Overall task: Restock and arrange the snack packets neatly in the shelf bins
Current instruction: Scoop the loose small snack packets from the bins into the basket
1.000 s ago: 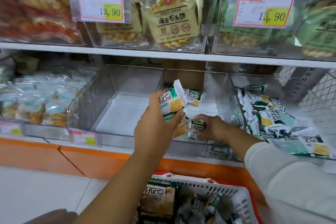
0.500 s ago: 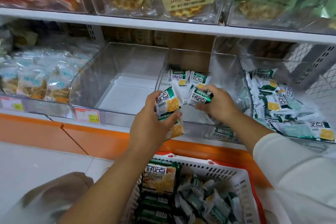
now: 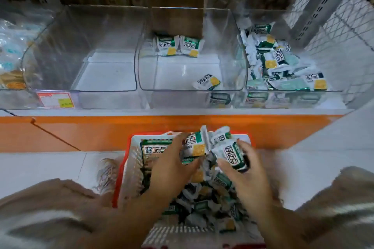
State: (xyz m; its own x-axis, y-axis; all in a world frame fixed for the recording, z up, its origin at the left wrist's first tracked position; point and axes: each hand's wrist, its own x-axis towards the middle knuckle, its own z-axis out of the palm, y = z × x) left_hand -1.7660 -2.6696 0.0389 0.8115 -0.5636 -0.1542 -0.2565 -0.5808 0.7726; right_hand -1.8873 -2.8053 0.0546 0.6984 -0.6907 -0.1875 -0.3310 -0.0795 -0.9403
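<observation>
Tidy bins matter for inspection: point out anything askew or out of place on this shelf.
In the middle bin, one packet lies tilted at the front right, apart from the two packets standing at the back. The right bin holds a jumbled heap, not neat rows.

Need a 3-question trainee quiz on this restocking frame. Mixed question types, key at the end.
1. True or false: the left hand and right hand both grip green-and-white snack packets above the white slatted basket with a red rim.
2. The clear plastic bin bearing the red-bordered price tag holds: A) a heap B) two packets C) no packets.
3. Fill in: the two upright packets stand in the bin to the ____ of the heaped clear bin.
Key: 1 true; 2 C; 3 left.
</observation>
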